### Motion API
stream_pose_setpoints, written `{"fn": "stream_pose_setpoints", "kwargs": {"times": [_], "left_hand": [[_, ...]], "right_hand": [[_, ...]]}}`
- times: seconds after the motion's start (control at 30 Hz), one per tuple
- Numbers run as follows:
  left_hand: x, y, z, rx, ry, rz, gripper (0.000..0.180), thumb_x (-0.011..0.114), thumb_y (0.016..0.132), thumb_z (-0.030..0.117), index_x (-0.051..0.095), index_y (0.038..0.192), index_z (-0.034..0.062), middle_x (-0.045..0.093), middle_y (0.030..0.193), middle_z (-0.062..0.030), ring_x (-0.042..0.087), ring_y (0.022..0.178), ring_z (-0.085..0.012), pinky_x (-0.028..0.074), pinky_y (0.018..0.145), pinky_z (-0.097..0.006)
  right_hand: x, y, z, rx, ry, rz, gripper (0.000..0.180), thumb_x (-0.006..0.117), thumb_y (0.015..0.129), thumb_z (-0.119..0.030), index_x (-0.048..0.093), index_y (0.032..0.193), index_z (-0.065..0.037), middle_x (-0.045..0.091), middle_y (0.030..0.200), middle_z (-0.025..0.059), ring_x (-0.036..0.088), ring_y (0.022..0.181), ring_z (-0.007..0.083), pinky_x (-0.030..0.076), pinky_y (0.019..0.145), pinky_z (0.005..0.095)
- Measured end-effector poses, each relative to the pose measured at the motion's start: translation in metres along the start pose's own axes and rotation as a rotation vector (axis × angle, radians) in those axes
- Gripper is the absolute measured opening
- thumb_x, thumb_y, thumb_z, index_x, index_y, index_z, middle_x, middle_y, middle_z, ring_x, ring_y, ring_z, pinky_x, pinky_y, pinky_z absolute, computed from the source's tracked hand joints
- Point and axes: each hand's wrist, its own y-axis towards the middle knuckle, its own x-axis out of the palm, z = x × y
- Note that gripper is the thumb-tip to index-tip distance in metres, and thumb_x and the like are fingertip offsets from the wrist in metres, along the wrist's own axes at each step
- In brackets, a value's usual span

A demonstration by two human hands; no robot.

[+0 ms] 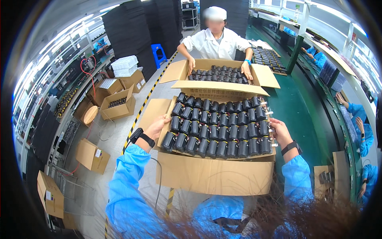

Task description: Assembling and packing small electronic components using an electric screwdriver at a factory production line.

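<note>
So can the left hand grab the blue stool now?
Probably not: the left hand is gripping the cardboard tray, and the blue stool stands far off, beyond the striped floor line.

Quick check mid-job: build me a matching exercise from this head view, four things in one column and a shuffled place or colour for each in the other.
Things
1. left hand
2. plastic stool
3. right hand
4. co-worker's cap

Places and colours
A. at the right edge of the nearer layer of black cylinders
B. white
C. at that layer's left edge
D. blue

Pairs: 1-C, 2-D, 3-A, 4-B
</note>
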Motion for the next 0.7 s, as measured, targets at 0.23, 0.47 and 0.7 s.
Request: {"fn": "stream_pose_setpoints", "kwargs": {"times": [0.23, 0.47, 0.7], "left_hand": [[0.034, -0.019, 0.025, -0.132, -0.204, -0.04, 0.029, 0.044, 0.105, 0.014, 0.052, 0.131, 0.0041, 0.068, 0.112, -0.0134, 0.071, 0.091, -0.0285, 0.062, 0.073, -0.052], [0.033, -0.018, 0.035, -0.104, -0.165, -0.057, 0.032, 0.041, 0.104, 0.01, 0.051, 0.133, 0.0033, 0.067, 0.116, -0.0136, 0.071, 0.096, -0.0278, 0.062, 0.079, -0.049], [0.027, -0.008, 0.048, -0.266, -0.3, -0.074, 0.038, 0.043, 0.106, 0.024, 0.05, 0.137, 0.0025, 0.064, 0.129, -0.0133, 0.065, 0.114, -0.0292, 0.053, 0.099, -0.05]], "right_hand": [[-0.002, -0.003, 0.004, 0.053, -0.059, 0.046, 0.025, 0.058, 0.094, -0.003, 0.061, 0.119, -0.003, 0.066, 0.093, 0.0008, 0.061, 0.074, 0.0104, 0.047, 0.057, 0.0255], [0.005, -0.001, 0.001, 0.093, -0.015, -0.025, 0.026, 0.057, 0.096, -0.015, 0.06, 0.118, -0.001, 0.067, 0.097, 0.0052, 0.062, 0.083, 0.0168, 0.051, 0.072, 0.0329], [0.02, 0.008, -0.016, 0.313, 0.047, 0.035, 0.06, 0.05, 0.098, -0.051, 0.053, 0.127, 0.002, 0.061, 0.118, 0.0148, 0.055, 0.103, 0.0248, 0.044, 0.089, 0.0401]]}}
